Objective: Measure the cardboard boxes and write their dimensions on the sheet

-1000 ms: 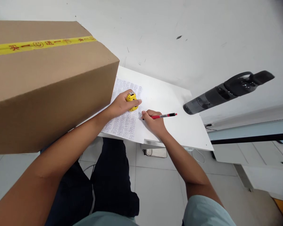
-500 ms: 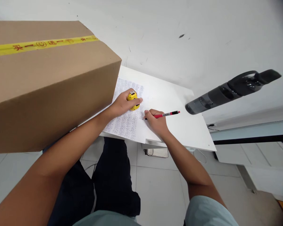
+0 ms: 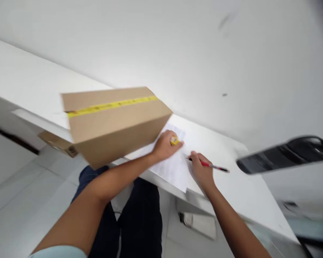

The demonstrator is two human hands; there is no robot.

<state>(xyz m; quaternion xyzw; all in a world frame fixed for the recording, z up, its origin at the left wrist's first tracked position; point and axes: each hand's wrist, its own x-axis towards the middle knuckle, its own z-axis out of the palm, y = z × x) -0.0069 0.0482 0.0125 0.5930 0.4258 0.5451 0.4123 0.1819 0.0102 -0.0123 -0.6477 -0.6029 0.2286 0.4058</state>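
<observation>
Blk bottle [image 3: 280, 157], 3 o'clock: blurred, top cut by R edge. Paper [image 3: 169, 173] w/ writing too blurry to read. L hand [image 3: 164, 147] hides pt of tape meas. [image 3: 174, 140]. Yel. strip [image 3: 113, 105] lettering, 10 o'clock, illegible.

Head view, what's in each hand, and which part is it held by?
The right hand grips a red pen near its writing end. The left hand is around a small yellow object, partly covered and blurred; the exact part gripped can't be told.
</observation>
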